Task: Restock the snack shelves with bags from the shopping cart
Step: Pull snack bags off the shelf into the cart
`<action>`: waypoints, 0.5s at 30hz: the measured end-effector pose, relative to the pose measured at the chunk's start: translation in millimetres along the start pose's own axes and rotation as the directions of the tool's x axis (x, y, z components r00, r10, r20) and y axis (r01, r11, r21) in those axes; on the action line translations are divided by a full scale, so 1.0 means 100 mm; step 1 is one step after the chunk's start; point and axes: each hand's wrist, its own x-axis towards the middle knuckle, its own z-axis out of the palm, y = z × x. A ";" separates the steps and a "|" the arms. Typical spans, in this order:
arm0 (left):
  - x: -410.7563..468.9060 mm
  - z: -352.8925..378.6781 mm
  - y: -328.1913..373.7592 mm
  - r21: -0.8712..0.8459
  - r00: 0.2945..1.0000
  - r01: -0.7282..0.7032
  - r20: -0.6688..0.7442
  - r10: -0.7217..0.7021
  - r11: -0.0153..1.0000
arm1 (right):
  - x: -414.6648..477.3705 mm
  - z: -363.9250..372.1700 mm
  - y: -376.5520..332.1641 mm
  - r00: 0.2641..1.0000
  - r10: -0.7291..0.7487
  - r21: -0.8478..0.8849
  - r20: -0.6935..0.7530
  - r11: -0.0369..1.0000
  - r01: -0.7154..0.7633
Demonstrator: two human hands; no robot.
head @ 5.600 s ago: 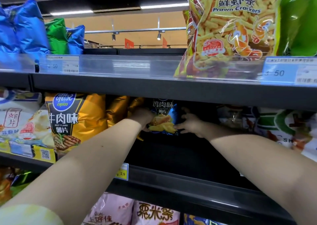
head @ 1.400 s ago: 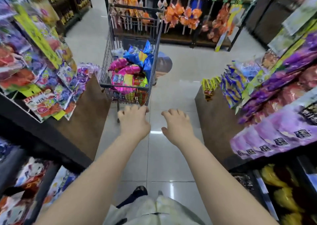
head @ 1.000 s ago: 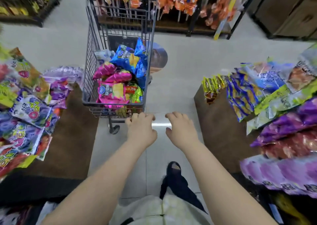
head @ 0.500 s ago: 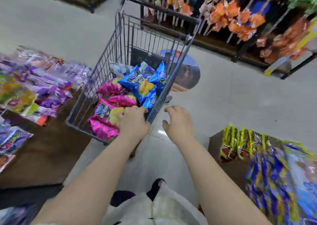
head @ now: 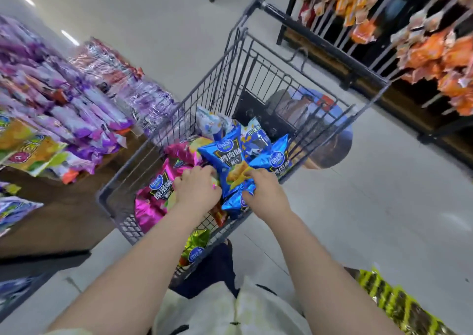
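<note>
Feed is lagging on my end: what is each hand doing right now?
Left hand: fingers curled on the left edge of the blue chip bag in the cart.
Right hand: gripping the same bag's right side.

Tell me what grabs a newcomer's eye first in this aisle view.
Two bare hands, the left hand and right hand, reach into a wire shopping cart at centre, closing around a bright blue chip bag. Shiny pink bags lie beside it to the left. Orange packets hang at upper right.
</note>
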 end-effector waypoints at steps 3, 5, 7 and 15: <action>0.36 -0.01 0.07 -0.081 0.997 0.068 0.051 -0.064 0.994 | 0.49 -0.13 0.08 0.999 0.019 0.047 0.045 0.999 -0.021; 0.55 0.05 0.04 -0.173 0.987 0.147 0.094 -0.132 0.974 | 0.74 -0.17 0.13 0.995 0.042 0.111 0.092 0.992 -0.052; 0.70 0.13 0.00 -0.301 0.963 0.260 0.154 -0.223 0.917 | 0.98 -0.18 0.23 0.988 0.030 0.153 0.153 0.987 -0.054; 1.03 0.61 0.12 -0.648 0.799 0.589 0.374 -0.472 0.483 | 1.86 -0.10 0.58 0.876 0.074 0.211 0.478 0.958 -0.196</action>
